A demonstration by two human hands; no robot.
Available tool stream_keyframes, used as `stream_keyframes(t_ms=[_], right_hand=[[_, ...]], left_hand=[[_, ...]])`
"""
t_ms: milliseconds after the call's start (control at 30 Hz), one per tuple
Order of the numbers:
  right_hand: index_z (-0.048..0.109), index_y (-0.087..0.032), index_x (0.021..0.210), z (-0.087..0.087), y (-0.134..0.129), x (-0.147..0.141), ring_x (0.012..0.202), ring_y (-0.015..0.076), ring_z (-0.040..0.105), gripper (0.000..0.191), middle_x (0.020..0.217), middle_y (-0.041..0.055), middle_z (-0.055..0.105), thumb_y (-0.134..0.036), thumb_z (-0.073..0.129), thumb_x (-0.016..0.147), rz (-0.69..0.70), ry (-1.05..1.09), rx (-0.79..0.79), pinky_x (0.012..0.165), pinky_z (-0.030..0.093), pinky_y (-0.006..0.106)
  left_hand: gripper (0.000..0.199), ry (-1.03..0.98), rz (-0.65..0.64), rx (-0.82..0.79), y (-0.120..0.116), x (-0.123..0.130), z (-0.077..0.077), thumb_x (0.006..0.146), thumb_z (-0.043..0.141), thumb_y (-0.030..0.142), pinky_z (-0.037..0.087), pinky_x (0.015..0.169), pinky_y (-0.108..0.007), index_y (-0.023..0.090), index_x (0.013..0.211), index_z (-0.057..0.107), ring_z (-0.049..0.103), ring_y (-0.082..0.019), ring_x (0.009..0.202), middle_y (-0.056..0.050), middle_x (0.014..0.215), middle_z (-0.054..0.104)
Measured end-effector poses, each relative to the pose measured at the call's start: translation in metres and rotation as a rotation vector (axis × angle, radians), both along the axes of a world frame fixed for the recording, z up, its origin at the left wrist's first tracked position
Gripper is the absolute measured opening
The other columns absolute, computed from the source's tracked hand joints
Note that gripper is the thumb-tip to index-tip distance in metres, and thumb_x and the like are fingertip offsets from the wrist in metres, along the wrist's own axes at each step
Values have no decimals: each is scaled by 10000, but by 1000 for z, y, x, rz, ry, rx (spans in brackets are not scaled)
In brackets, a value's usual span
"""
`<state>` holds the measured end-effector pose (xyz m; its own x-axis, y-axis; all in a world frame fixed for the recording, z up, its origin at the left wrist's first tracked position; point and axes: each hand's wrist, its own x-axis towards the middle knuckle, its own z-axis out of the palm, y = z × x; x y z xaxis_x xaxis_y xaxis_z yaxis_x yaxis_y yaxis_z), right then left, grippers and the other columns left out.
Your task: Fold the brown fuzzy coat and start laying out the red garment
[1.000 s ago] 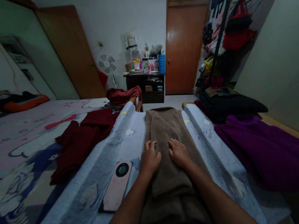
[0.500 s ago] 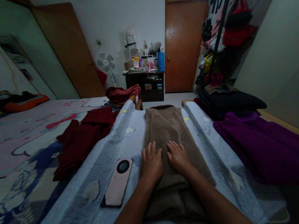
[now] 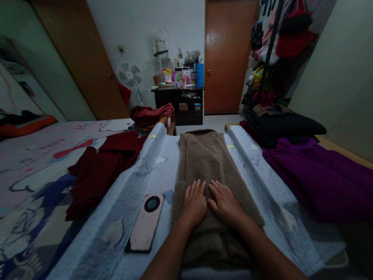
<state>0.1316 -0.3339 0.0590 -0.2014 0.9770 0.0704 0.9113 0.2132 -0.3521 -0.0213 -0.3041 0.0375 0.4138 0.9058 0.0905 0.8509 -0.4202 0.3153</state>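
Observation:
A brown fleece garment [image 3: 205, 160], folded into a long narrow shape, lies lengthwise on a pale blue-white sheet [image 3: 117, 238]. My left hand [image 3: 195, 202] rests flat on its middle, fingers stretched forward. Close beside it, my right hand [image 3: 225, 200] also lies flat on the fleece, with its fingers slightly spread. Neither hand grips anything. The near end of the garment shows a thick fold between my forearms. To the left of my left hand, a pink phone [image 3: 147, 223] with a round black camera ring lies on the sheet.
Dark red clothing [image 3: 105, 171] lies on the patterned bed to the left. On the right are a purple garment [image 3: 325, 178] and a stack of dark folded clothes [image 3: 282, 122]. Farther back stand a fan [image 3: 130, 76], a black cabinet [image 3: 181, 109] and a wooden door [image 3: 222, 59].
My left hand has slid inward and slightly nearer along the fleece, so both hands are now closer together. The view has shifted slightly.

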Motion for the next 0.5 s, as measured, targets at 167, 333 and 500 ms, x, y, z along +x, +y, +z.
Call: stream_keyframes(t_ms=[167,333,500], right_hand=[[397,-125,1460,-2,-22,4,1449,251,233,594,1554,104,304,-376,445,924,50,21,34,1172,237,430],[400,-160,1459,1,-35,10,1441,236,259,577,1543,95,335,-367,446,923,72,91,21,1159,273,430],[636,-185,1211,16,-12,35,1120,178,604,390,1183,71,680,-221,373,926,41,204,1,1012,431,311]], left_hand=[[607,9,-6,5,0,-1,3,896,349,156,189,1182,-446,197,1499,295,196,-212,1467,-86,1579,276],[526,20,6,-135,2,4,21,930,356,254,219,1155,-481,247,1456,386,219,-268,1459,-121,1568,290],[519,39,173,-154,-6,31,32,941,367,460,246,1099,-582,198,1373,484,260,-389,1424,-211,1524,339]])
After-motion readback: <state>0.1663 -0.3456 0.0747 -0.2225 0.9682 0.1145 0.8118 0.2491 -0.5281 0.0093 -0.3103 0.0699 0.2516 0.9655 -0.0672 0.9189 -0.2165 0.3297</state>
